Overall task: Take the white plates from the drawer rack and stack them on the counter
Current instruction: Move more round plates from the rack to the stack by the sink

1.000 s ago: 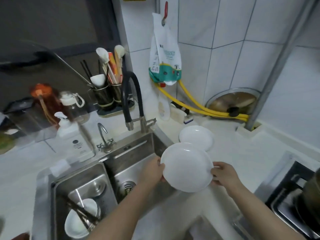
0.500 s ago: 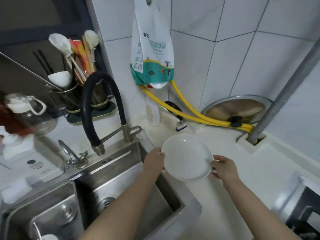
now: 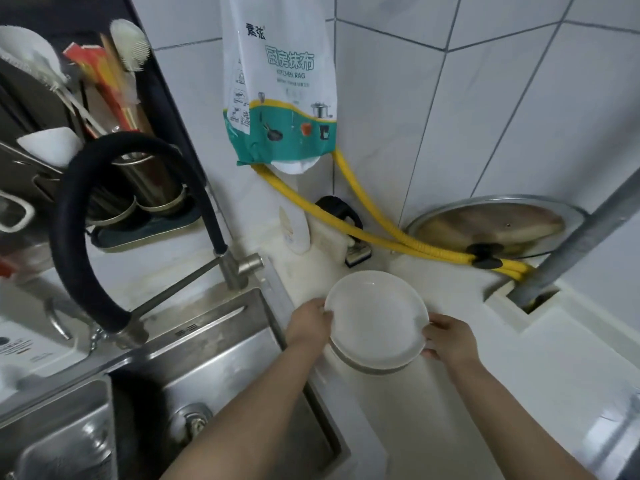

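Now | white plate (image 3: pixel 375 323) between both hands | left grip (image 3: pixel 310 325) and right grip (image 3: pixel 450 339) pinching opposite rims | over lower plate (image 3: pixel 367 367)

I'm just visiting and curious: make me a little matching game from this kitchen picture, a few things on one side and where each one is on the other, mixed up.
Things:
1. white plate
2. kitchen rag packet
3. pot lid
4. black faucet hose

Places:
A. arching over the sink
B. leaning on the tiled wall in the corner
C. held between the left hand and right hand, over another plate on the counter
D. hanging on the wall

Pairs: 1-C, 2-D, 3-B, 4-A
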